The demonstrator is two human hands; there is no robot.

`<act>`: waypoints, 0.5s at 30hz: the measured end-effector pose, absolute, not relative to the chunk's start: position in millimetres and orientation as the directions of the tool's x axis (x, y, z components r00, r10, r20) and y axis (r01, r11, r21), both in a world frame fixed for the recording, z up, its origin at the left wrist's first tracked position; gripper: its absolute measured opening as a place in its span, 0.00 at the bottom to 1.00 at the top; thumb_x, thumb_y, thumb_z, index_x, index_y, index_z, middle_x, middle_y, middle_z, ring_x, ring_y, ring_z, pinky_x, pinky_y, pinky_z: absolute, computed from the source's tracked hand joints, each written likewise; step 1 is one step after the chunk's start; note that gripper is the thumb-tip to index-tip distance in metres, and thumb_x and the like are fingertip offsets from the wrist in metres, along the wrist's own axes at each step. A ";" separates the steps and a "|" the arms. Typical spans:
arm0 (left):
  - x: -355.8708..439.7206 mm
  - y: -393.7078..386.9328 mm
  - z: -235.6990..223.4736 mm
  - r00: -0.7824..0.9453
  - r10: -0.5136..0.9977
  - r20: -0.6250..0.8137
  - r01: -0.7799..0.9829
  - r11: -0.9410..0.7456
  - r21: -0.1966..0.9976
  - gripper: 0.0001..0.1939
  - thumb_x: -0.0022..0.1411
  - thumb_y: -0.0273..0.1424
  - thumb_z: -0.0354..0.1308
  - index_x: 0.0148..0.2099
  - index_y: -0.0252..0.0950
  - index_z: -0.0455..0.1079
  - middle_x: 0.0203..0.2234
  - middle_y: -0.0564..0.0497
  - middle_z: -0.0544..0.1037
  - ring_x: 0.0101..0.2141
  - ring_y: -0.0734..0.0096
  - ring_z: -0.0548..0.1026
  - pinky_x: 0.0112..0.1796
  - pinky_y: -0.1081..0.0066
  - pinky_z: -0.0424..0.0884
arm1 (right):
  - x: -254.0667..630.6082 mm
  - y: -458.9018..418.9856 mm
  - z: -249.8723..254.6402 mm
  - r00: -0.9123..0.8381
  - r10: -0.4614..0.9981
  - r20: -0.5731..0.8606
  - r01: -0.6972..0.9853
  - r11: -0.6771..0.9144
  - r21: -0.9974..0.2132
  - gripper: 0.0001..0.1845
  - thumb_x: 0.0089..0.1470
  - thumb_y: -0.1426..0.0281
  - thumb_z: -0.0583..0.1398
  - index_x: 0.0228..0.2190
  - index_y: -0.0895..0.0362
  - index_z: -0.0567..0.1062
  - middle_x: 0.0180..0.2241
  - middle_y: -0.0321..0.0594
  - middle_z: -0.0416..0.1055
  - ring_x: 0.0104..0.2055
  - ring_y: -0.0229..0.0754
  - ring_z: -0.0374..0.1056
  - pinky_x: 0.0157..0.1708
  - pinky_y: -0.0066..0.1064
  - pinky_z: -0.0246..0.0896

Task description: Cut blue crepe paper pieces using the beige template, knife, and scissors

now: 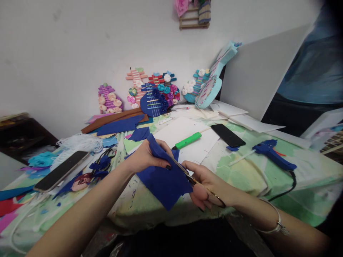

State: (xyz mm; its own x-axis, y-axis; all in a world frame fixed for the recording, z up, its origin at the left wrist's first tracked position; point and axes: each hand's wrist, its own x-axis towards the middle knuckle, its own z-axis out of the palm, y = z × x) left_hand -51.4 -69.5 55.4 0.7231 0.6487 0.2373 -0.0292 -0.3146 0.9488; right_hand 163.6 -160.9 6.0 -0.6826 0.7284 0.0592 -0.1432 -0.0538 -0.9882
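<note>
Deep-blue, flat, fabric-like sheet [164, 182], lower centre: tension it with your pinching left hand [144, 156] while your right hand [207, 181] grips gold-handled metal scissors [189, 176].

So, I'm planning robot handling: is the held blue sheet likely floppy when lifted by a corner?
The blue sheet probably bends easily: it curves up at the left hand. It's likely light, given its thin edges. Its flat lower part suggests some stiffness.

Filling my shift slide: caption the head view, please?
Left hand grips a blue sheet while the right hand holds scissors against it.
</note>
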 end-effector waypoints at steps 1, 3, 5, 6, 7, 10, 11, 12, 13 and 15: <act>-51.3 -70.1 56.4 0.721 0.650 0.241 -0.031 -0.318 0.948 0.12 0.42 0.25 0.73 0.32 0.35 0.77 0.26 0.50 0.80 0.30 0.67 0.76 0.34 0.69 0.73 | 164.4 -160.8 6.1 -0.695 0.714 0.082 -0.142 -0.025 -0.989 0.30 0.51 0.50 0.63 0.45 0.56 0.60 0.16 0.24 0.65 0.12 0.26 0.55 0.10 0.16 0.49; -50.6 -71.3 58.5 0.713 0.654 0.251 -0.032 -0.327 0.945 0.14 0.42 0.24 0.73 0.33 0.36 0.77 0.28 0.50 0.81 0.31 0.68 0.77 0.33 0.71 0.73 | 165.8 -160.3 6.8 -0.710 0.691 0.133 -0.151 0.035 -0.988 0.34 0.49 0.45 0.61 0.45 0.57 0.60 0.17 0.26 0.65 0.14 0.27 0.56 0.12 0.17 0.51; -49.9 -72.1 60.3 0.713 0.655 0.251 -0.035 -0.325 0.945 0.15 0.42 0.23 0.73 0.35 0.36 0.78 0.28 0.50 0.81 0.30 0.69 0.78 0.33 0.74 0.73 | 166.3 -159.8 8.0 -0.718 0.676 0.163 -0.159 0.068 -0.985 0.38 0.46 0.42 0.61 0.45 0.57 0.60 0.18 0.27 0.65 0.16 0.28 0.56 0.13 0.18 0.51; -49.7 -72.4 60.9 0.721 0.646 0.250 -0.043 -0.318 0.947 0.16 0.42 0.24 0.73 0.37 0.36 0.78 0.29 0.50 0.81 0.30 0.69 0.78 0.32 0.74 0.73 | 166.4 -159.6 8.7 -0.721 0.673 0.164 -0.155 0.074 -0.985 0.38 0.46 0.41 0.61 0.45 0.57 0.59 0.18 0.27 0.64 0.16 0.28 0.57 0.13 0.18 0.51; -49.6 -72.4 61.2 0.734 0.631 0.251 -0.061 -0.306 0.950 0.18 0.42 0.24 0.74 0.39 0.36 0.77 0.29 0.49 0.80 0.30 0.69 0.78 0.32 0.74 0.73 | 166.3 -159.6 9.5 -0.723 0.672 0.160 -0.146 0.078 -0.986 0.39 0.45 0.41 0.61 0.45 0.57 0.59 0.18 0.27 0.64 0.16 0.29 0.57 0.14 0.19 0.52; -50.3 -72.1 60.7 0.753 0.583 0.304 -0.182 -0.260 0.948 0.26 0.42 0.32 0.75 0.46 0.36 0.75 0.31 0.47 0.80 0.33 0.65 0.78 0.35 0.71 0.73 | 166.1 -160.2 11.4 -0.707 0.694 0.136 -0.103 0.090 -0.991 0.38 0.46 0.41 0.61 0.45 0.57 0.60 0.19 0.28 0.64 0.17 0.30 0.58 0.15 0.20 0.52; -50.8 -71.9 60.2 0.746 0.581 0.327 -0.220 -0.249 0.943 0.27 0.44 0.35 0.74 0.48 0.35 0.75 0.32 0.47 0.79 0.34 0.64 0.77 0.36 0.70 0.73 | 166.0 -160.4 11.8 -0.698 0.704 0.132 -0.093 0.094 -0.991 0.38 0.46 0.41 0.61 0.45 0.57 0.60 0.19 0.28 0.64 0.18 0.30 0.58 0.15 0.21 0.51; -51.2 -71.7 59.6 0.733 0.587 0.343 -0.245 -0.243 0.939 0.26 0.46 0.37 0.73 0.48 0.35 0.74 0.32 0.46 0.79 0.35 0.64 0.77 0.37 0.69 0.73 | 166.0 -160.4 11.9 -0.693 0.710 0.128 -0.089 0.093 -0.992 0.38 0.47 0.41 0.60 0.45 0.57 0.60 0.19 0.27 0.63 0.18 0.30 0.58 0.15 0.21 0.50; -51.5 -71.5 59.2 0.716 0.602 0.353 -0.254 -0.246 0.935 0.24 0.48 0.37 0.71 0.47 0.35 0.75 0.31 0.47 0.78 0.34 0.65 0.77 0.37 0.69 0.72 | 165.9 -160.4 12.1 -0.689 0.714 0.123 -0.088 0.086 -0.992 0.37 0.47 0.41 0.61 0.45 0.57 0.61 0.18 0.27 0.63 0.18 0.31 0.58 0.15 0.21 0.50; -51.6 -71.1 58.7 0.682 0.639 0.357 -0.241 -0.265 0.934 0.19 0.49 0.34 0.71 0.44 0.34 0.76 0.28 0.49 0.78 0.32 0.67 0.76 0.39 0.68 0.72 | 165.7 -160.0 12.6 -0.690 0.718 0.094 -0.084 0.050 -0.995 0.36 0.47 0.44 0.63 0.44 0.57 0.61 0.18 0.28 0.64 0.18 0.31 0.59 0.15 0.21 0.49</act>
